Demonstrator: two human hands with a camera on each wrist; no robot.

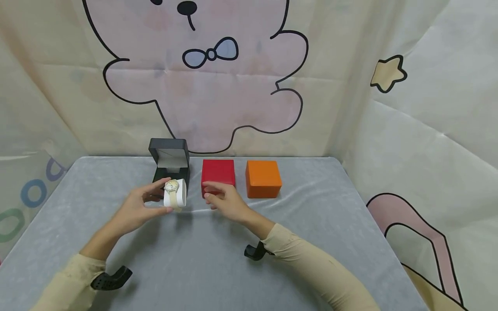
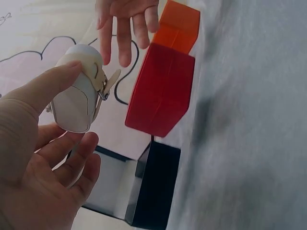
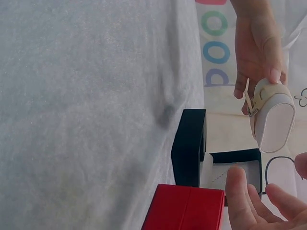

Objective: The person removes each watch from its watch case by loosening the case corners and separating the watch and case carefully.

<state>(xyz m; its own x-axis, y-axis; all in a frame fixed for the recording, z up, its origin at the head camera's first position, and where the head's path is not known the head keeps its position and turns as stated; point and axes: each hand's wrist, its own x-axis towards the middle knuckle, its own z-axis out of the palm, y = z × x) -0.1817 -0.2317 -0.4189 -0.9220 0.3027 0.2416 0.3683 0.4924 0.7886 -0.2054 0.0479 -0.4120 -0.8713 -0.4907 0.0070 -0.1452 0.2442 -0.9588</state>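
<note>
My left hand (image 1: pixel 134 211) pinches a white watch cushion (image 1: pixel 181 193) between thumb and fingers, held up off the table. Strapped round the cushion is a wristwatch (image 1: pixel 171 186) with a cream band and pale dial. The band's buckle (image 2: pixel 102 94) and its loose strap end show in the left wrist view. Just behind the cushion stands a dark watch box (image 1: pixel 170 151), its lid raised and grey lining visible. My right hand (image 1: pixel 229 204) hovers in front of a red box (image 1: pixel 218 171), holding nothing, fingers loosely bent. Whether it touches that box I cannot tell.
An orange box (image 1: pixel 263 179) stands right of the red one, in a row along the back of the grey cloth-covered table (image 1: pixel 202 268). Behind the table hangs a printed curtain (image 1: pixel 233 99). Each wrist wears a black camera mount (image 1: pixel 112 278).
</note>
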